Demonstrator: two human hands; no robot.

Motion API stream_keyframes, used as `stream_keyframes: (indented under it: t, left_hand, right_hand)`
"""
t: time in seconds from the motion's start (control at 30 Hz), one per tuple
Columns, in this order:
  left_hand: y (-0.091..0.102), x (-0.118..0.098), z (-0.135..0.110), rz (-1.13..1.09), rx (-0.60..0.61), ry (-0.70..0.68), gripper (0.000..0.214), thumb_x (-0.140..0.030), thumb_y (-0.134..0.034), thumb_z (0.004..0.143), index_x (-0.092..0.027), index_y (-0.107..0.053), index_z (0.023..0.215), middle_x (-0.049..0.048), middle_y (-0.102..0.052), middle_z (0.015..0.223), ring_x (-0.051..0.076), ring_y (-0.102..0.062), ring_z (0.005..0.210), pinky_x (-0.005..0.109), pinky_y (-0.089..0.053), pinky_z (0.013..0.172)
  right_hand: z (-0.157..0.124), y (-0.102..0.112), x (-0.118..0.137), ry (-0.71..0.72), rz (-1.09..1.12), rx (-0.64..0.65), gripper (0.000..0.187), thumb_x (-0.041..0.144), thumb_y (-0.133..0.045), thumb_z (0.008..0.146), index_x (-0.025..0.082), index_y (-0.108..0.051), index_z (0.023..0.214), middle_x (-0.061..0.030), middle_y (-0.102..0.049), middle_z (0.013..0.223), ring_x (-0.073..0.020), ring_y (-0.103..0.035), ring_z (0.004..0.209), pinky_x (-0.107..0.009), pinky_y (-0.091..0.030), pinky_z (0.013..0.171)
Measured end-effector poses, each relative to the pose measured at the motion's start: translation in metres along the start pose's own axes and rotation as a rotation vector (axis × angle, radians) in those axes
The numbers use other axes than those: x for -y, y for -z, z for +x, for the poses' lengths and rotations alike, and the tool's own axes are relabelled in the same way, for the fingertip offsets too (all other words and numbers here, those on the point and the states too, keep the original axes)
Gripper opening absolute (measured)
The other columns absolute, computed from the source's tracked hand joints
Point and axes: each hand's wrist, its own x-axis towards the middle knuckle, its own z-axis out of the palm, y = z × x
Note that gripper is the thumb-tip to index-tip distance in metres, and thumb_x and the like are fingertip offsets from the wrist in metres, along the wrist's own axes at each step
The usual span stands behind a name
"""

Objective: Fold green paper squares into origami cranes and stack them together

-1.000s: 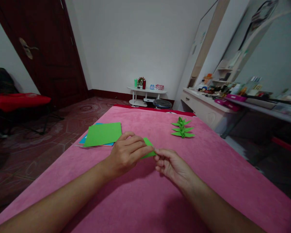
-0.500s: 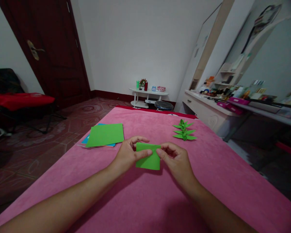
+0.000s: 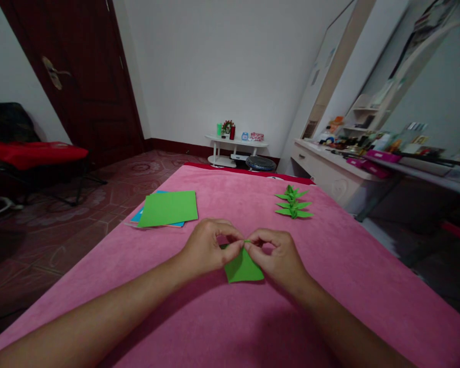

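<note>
Between my hands is a small folded piece of green paper (image 3: 245, 268), its lower edge toward me. My left hand (image 3: 213, 246) pinches its upper edge between thumb and index finger. Close beside that pinch, my right hand (image 3: 273, 250) grips the same edge with thumb and fingertips. The fingers hide the paper's upper corners. To the far right, folded green paper cranes (image 3: 293, 208) with pointed wings stand in a row. A stack of green paper sheets (image 3: 169, 208) lies to the left, with blue paper (image 3: 137, 216) showing under it.
Pink cloth (image 3: 199, 327) covers the table. Beyond it stands a low white shelf (image 3: 235, 141) with small items on it. A cluttered dressing table (image 3: 333, 158) is on the right. A red chair (image 3: 34, 153) stands at the left near a dark door (image 3: 80, 76).
Both hands have drawn together at the paper's upper edge, their fingertips now nearly touching. The paper has come slightly lower and to the right, and tilted. The camera view has shifted a little.
</note>
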Motion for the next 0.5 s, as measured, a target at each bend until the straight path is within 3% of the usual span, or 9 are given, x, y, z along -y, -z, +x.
stream_keyframes:
  t: [0.17, 0.5]
  left_hand:
    - [0.0015, -0.0021, -0.0009, 0.204, 0.012, -0.048, 0.010, -0.012, -0.056, 0.066, -0.016, -0.065, 0.063, 0.0000, -0.063, 0.059, 0.011, -0.056, 0.055, 0.024, -0.041, 0.062]
    - [0.0063, 0.0009, 0.0021, 0.202, 0.080, -0.071, 0.014, -0.009, -0.052, 0.066, -0.015, -0.063, 0.059, -0.0015, -0.061, 0.055, 0.010, -0.055, 0.053, 0.022, -0.041, 0.062]
  right_hand:
    - [-0.0022, -0.0022, -0.0031, 0.060, -0.033, 0.023, 0.014, 0.015, -0.054, 0.071, 0.015, -0.064, 0.061, -0.0003, -0.060, 0.056, -0.0115, -0.053, 0.053, -0.020, -0.041, 0.052]
    - [-0.0018, 0.0034, -0.0077, -0.026, 0.122, 0.026, 0.013, 0.016, -0.057, 0.071, 0.015, -0.064, 0.060, 0.0004, -0.057, 0.055, -0.0115, -0.050, 0.053, -0.021, -0.038, 0.050]
